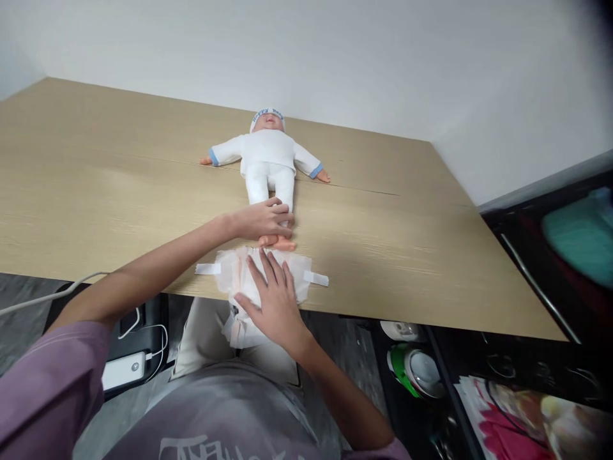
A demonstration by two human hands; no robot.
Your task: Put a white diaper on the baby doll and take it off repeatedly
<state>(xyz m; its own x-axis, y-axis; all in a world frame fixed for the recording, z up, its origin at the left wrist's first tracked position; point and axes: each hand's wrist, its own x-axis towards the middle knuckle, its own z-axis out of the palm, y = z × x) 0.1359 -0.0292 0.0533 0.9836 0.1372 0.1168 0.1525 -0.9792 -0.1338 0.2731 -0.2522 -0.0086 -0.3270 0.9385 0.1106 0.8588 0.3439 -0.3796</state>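
A baby doll (267, 156) in a white suit and cap lies on its back on the wooden table (407, 243), head away from me. My left hand (262, 220) is wrapped round the doll's lower legs just above its bare feet. An unfolded white diaper (234, 271) with side tabs lies at the table's near edge, partly hanging over it. My right hand (272, 297) rests flat on the diaper with fingers stretched out.
A white wall stands behind the table. Under the table at left lie a white power strip (122, 370) and cables. At right are a green and white appliance (414, 370) on the floor and dark shelving with coloured items.
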